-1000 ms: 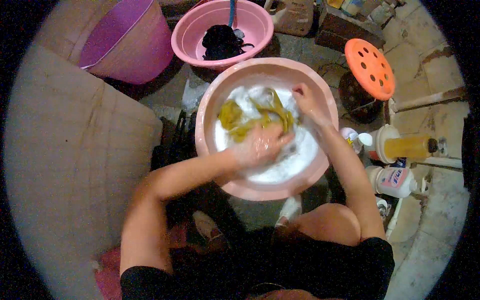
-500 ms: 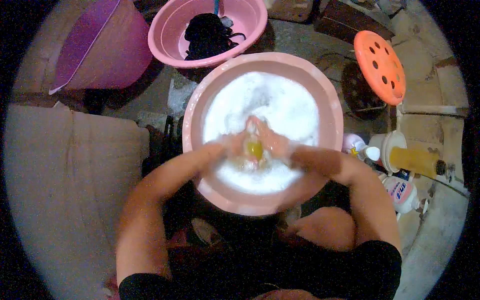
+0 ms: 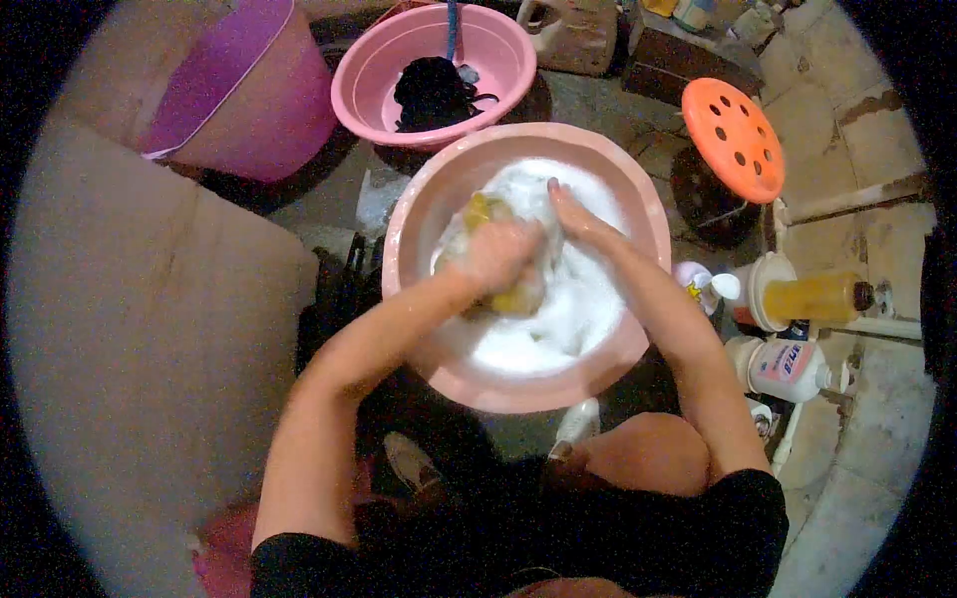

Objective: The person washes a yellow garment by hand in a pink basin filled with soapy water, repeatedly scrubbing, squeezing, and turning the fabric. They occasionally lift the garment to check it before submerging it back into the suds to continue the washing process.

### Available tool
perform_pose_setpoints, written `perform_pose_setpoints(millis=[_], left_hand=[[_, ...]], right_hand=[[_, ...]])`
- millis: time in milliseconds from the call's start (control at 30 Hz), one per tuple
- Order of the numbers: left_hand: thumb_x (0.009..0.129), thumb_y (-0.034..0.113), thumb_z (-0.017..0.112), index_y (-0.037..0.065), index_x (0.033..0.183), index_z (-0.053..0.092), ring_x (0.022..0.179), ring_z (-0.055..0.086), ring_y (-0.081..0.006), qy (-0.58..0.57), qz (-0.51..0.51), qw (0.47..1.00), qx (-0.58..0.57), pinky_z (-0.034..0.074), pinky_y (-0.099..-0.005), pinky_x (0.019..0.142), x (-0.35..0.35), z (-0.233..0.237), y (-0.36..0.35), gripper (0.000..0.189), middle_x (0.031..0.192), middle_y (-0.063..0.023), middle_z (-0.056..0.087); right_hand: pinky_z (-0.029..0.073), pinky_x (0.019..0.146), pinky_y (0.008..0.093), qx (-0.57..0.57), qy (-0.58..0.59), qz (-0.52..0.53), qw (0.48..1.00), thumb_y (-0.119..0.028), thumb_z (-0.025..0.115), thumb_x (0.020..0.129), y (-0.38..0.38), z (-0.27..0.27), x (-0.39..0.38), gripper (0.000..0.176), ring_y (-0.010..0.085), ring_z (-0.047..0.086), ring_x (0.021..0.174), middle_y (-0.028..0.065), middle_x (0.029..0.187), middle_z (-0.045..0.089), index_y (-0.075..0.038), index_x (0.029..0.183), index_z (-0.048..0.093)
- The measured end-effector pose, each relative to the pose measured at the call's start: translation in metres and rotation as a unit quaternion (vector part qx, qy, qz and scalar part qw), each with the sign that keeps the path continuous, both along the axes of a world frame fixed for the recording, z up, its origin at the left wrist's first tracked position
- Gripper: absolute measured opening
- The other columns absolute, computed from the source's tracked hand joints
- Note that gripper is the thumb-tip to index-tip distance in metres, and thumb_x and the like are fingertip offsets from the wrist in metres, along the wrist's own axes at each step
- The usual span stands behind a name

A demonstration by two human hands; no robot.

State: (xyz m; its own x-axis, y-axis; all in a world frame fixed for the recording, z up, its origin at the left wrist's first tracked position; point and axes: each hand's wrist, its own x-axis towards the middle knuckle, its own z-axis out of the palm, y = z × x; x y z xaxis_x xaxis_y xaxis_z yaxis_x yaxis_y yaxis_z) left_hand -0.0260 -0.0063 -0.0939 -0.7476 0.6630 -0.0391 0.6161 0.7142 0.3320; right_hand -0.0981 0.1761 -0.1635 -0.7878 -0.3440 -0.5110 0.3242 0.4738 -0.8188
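A peach-coloured basin [image 3: 401, 249] full of white suds [image 3: 588, 289] stands in front of me. Over its left half my left hand [image 3: 498, 257], blurred by motion, is closed on a wet yellow-and-whitish cloth [image 3: 480, 211]. Folds of the cloth show above and below the fist. My right hand [image 3: 578, 217] is stretched out beside it on the right, fingers extended in the foam, gripping nothing that shows. Suds hide the lower part of the cloth.
Behind stands a pink basin [image 3: 349, 85] holding black clothing [image 3: 434, 95]. At left are a purple bucket [image 3: 284, 110] and a large pale surface [image 3: 159, 329]. An orange stool [image 3: 733, 140] with holes, a bottle of yellow liquid [image 3: 817, 297] and a white bottle [image 3: 788, 369] stand right.
My hands were together at the basin's middle with something yellow between them. Now they are apart: the left grips the cloth at upper left, while the right is stretched out to the upper right.
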Motion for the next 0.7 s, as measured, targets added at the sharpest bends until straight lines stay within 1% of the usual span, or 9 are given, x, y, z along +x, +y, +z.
perform_pose_setpoints(millis=[67,133,200,300,400,533,600,633,700], left_hand=[[0.079,0.021,0.061,0.005,0.104,0.049,0.087,0.061,-0.0339,-0.017,-0.048,0.999,-0.001,0.049,-0.0435,0.072,0.033,0.016,0.011,0.032,0.091,-0.0157,0.059],[0.077,0.023,0.065,0.006,0.114,0.047,0.096,0.057,-0.0339,0.019,-0.157,0.980,0.121,0.049,-0.0425,0.073,0.062,0.012,0.004,0.045,0.100,-0.0162,0.055],[0.069,0.030,0.074,0.008,0.127,0.041,0.113,0.049,-0.0342,-0.042,-0.143,0.987,0.062,0.045,-0.0485,0.083,0.073,0.044,-0.005,0.071,0.118,-0.0168,0.049],[0.038,0.047,0.088,0.013,0.139,0.028,0.134,0.021,-0.0412,0.017,0.057,0.998,0.018,0.026,-0.0656,0.096,0.073,0.042,-0.032,0.122,0.144,-0.0246,0.021],[0.037,0.049,0.088,0.014,0.141,0.024,0.134,0.020,-0.0445,-0.100,0.101,0.990,-0.013,0.027,-0.0643,0.098,0.071,0.012,-0.042,0.127,0.145,-0.0272,0.014],[0.047,0.044,0.086,0.013,0.142,0.020,0.136,0.016,-0.0421,-0.123,0.065,0.979,-0.149,0.033,-0.0603,0.097,0.045,-0.040,-0.032,0.120,0.147,-0.0230,0.013],[0.063,0.043,0.077,0.005,0.128,0.041,0.125,0.037,-0.0397,-0.200,0.038,0.964,-0.170,0.043,-0.0470,0.093,0.008,-0.076,-0.040,0.083,0.139,-0.0262,0.031],[0.069,0.041,0.072,0.004,0.121,0.050,0.120,0.045,-0.0376,-0.267,0.040,0.952,-0.144,0.045,-0.0427,0.090,-0.010,-0.092,-0.046,0.068,0.134,-0.0258,0.040],[0.073,0.031,0.066,0.004,0.109,0.058,0.111,0.052,-0.0340,-0.319,0.020,0.918,-0.236,0.046,-0.0428,0.088,-0.045,-0.164,-0.065,0.046,0.122,-0.0220,0.051]], right_hand=[[0.035,0.101,0.0405,-0.008,-0.033,-0.118,0.992,-0.040,0.038,0.093,-0.009,0.002,0.005,0.053,0.0286,0.050,0.113,0.0207,0.121,0.055,0.001,0.125,0.050],[0.042,0.093,0.0403,0.220,0.257,0.117,0.934,-0.041,0.044,0.091,-0.014,0.004,0.027,0.051,0.0316,0.058,0.099,0.0188,0.118,0.057,0.000,0.119,0.055],[0.030,0.104,0.0425,-0.045,0.034,0.156,0.986,-0.021,0.053,0.082,-0.015,0.011,0.051,0.032,0.0348,0.046,0.118,0.0211,0.121,0.054,-0.008,0.109,0.063],[0.032,0.102,0.0478,0.121,0.297,0.251,0.913,-0.024,0.060,0.075,-0.008,-0.007,0.109,0.055,0.0423,0.040,0.121,0.0241,0.129,0.044,-0.010,0.127,0.049],[0.025,0.103,0.0570,0.189,0.271,0.146,0.933,-0.035,0.063,0.076,-0.028,0.023,0.157,0.071,0.0502,0.019,0.129,0.0305,0.141,0.019,-0.012,0.137,0.034],[0.032,0.100,0.0549,0.308,0.361,0.156,0.866,-0.033,0.055,0.083,-0.038,0.001,0.145,0.072,0.0442,0.031,0.126,0.0295,0.136,0.030,-0.008,0.142,0.021],[0.041,0.093,0.0480,0.177,0.211,0.188,0.943,-0.031,0.050,0.087,-0.032,-0.013,0.116,0.063,0.0374,0.050,0.111,0.0270,0.122,0.047,-0.005,0.139,0.027],[0.045,0.088,0.0437,0.278,0.069,0.292,0.913,-0.036,0.050,0.086,-0.034,0.003,0.102,0.061,0.0354,0.058,0.096,0.0235,0.112,0.055,-0.002,0.135,0.036],[0.044,0.089,0.0430,0.222,0.066,0.275,0.933,-0.037,0.054,0.083,-0.040,0.000,0.087,0.061,0.0341,0.056,0.100,0.0229,0.112,0.056,-0.003,0.132,0.040]])
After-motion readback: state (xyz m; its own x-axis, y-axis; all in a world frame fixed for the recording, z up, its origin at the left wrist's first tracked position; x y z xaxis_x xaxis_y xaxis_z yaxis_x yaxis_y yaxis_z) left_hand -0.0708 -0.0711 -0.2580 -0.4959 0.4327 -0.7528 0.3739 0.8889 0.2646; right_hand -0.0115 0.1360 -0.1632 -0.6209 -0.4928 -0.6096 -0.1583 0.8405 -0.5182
